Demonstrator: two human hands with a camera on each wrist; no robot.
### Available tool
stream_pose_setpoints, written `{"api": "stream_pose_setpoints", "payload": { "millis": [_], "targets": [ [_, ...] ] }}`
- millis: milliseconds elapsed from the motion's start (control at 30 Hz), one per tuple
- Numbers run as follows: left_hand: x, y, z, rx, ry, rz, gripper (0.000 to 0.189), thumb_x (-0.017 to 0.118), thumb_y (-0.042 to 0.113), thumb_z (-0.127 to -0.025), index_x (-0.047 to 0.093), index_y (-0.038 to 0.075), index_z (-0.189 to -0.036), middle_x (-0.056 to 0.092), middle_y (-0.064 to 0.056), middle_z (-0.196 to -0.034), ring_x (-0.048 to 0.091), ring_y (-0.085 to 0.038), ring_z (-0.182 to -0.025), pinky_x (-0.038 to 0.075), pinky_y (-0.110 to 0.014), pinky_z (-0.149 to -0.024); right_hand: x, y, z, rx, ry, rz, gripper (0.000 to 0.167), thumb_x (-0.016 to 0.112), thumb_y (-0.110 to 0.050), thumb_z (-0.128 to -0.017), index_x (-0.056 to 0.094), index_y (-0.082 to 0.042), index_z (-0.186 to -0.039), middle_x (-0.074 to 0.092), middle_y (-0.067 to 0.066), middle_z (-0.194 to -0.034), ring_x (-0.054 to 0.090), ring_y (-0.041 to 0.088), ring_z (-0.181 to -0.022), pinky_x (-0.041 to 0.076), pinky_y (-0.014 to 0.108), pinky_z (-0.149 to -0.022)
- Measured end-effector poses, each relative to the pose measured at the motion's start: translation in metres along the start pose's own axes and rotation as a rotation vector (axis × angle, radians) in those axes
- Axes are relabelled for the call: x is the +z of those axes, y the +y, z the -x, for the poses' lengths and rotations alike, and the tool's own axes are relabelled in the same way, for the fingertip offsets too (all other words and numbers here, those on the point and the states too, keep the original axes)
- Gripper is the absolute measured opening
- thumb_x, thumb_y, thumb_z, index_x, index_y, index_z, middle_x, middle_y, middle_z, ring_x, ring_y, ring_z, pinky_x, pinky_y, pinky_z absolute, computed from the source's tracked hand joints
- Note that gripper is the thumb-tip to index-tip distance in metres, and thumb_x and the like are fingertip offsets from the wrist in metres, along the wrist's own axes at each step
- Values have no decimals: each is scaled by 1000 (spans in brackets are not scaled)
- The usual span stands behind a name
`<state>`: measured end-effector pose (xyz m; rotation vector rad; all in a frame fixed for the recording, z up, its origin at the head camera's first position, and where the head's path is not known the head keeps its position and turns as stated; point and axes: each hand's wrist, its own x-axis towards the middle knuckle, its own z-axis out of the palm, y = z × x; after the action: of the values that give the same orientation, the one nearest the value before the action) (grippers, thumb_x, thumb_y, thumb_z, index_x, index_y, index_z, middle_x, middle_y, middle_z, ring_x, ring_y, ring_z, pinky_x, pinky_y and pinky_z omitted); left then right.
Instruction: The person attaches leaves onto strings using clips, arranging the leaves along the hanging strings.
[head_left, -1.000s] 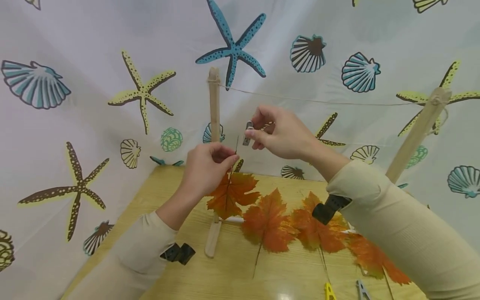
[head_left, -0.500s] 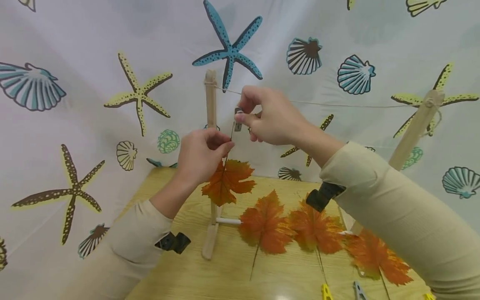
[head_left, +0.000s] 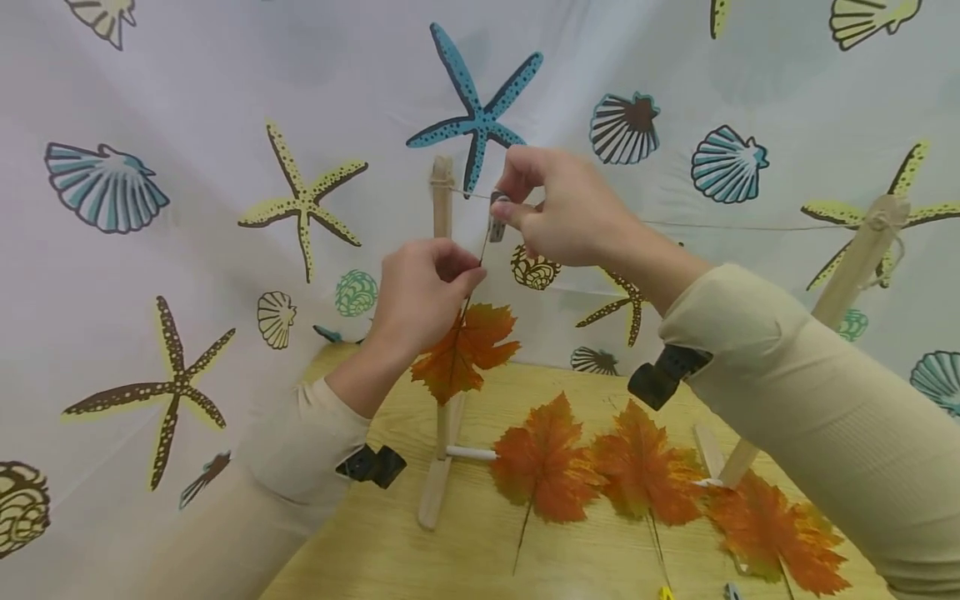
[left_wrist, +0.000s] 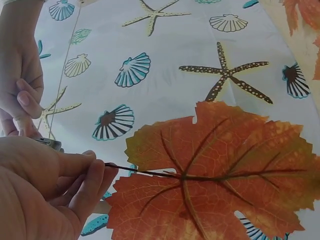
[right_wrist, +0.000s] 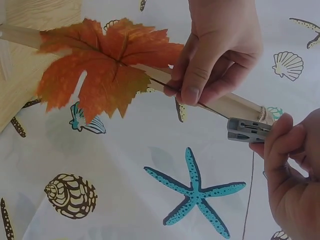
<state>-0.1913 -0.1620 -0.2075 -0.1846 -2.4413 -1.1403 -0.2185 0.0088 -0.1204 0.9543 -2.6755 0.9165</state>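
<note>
My left hand (head_left: 427,292) pinches the thin dark stem of an orange maple leaf (left_wrist: 220,170), which hangs below the fingers beside the left wooden post (head_left: 442,212). Up at the string (head_left: 720,226), my right hand (head_left: 570,208) pinches a grey clothespin (right_wrist: 247,131) between thumb and fingers. In the right wrist view the stem's tip reaches the clothespin's nose, close to the knot on the post. The left hand (right_wrist: 220,55) sits just below the clothespin, partway along the stem.
More orange leaves (head_left: 547,458) lie on the wooden table (head_left: 375,533), with a yellow clothespin (head_left: 666,592) and a grey one at the front edge. A right-hand post (head_left: 862,258) holds the string's other end. A white rod (head_left: 471,452) runs low from the left post's foot.
Both hands have risen toward the string, and the leaf has lifted with the left hand. The right hand's clothespin has come to the stem's upper end.
</note>
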Motion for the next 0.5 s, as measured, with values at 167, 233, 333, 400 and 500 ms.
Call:
{"api": "stream_pose_setpoints", "payload": {
  "millis": [167, 233, 333, 400, 500],
  "targets": [
    [-3, 4, -6, 13, 15, 22, 14, 69, 18, -95, 76, 7, -99, 74, -9, -91, 66, -21, -83, 56, -35, -77, -2, -2, 0, -29, 16, -7, 8, 59, -21, -101, 58, -13, -103, 64, 1, -104, 65, 23, -62, 46, 31, -56],
    [-5, 6, -6, 7, 14, 20, 14, 69, 19, -95, 76, 7, -99, 74, -9, -91, 66, -21, -83, 55, -35, -77, -3, -3, 0, -40, 14, -15, 8, 58, -21, -102, 58, -13, -103, 63, 2, -105, 64, 24, -62, 48, 32, -56],
    [-8, 8, -8, 4, 10, 21, 15, 69, 21, -96, 76, 8, -100, 74, -8, -92, 67, -21, -83, 55, -35, -77, -6, -6, -1, -60, 19, 3, 8, 58, -20, -102, 57, -12, -103, 62, 2, -103, 64, 25, -62, 49, 32, -57],
    [-9, 9, -9, -1, 11, 30, 16, 69, 21, -96, 76, 8, -100, 74, -8, -92, 67, -20, -84, 55, -34, -77, -7, -9, -2, -74, 21, 21, 8, 58, -20, -102, 57, -12, -102, 61, 2, -101, 63, 25, -62, 49, 31, -58],
    [-11, 11, -10, -13, 9, 50, 17, 69, 22, -96, 76, 7, -100, 74, -10, -93, 68, -20, -84, 55, -34, -79, -9, -14, -3, -90, 23, 45, 8, 57, -20, -102, 57, -12, -101, 61, 2, -100, 63, 23, -62, 48, 31, -58]
  ]
}}
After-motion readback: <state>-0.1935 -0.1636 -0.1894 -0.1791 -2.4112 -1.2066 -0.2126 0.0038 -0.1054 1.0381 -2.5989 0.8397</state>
